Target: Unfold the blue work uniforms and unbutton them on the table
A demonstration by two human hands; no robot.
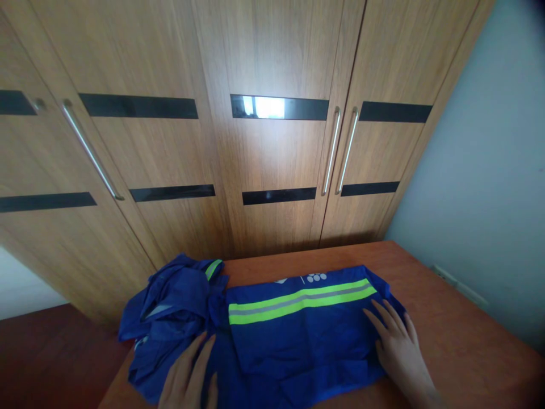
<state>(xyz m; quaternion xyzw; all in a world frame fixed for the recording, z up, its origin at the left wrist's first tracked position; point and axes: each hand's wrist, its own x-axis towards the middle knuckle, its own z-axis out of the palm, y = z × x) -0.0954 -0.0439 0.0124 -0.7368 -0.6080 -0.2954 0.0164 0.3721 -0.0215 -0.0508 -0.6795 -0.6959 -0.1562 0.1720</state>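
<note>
A blue work jacket (293, 341) lies folded flat on the table, with a yellow-green and grey reflective stripe across it and white print along its far edge. My right hand (398, 343) rests at the jacket's right side, fingers spread over the cloth. Near the left side of the folded jacket is my left hand (189, 378), its fingers stretched out and apart, partly cut off by the lower frame edge. Beside it sits a crumpled heap of blue cloth (174, 309) with a bit of the same bright stripe. Whether the heap joins the folded jacket I cannot tell.
The reddish-brown wooden table (443, 341) reaches to the right of the jacket. Behind it stands a tall wooden wardrobe (272, 153) with dark strips and metal handles (332, 150). A pale wall (481, 199) with a socket strip (460, 284) borders the right side.
</note>
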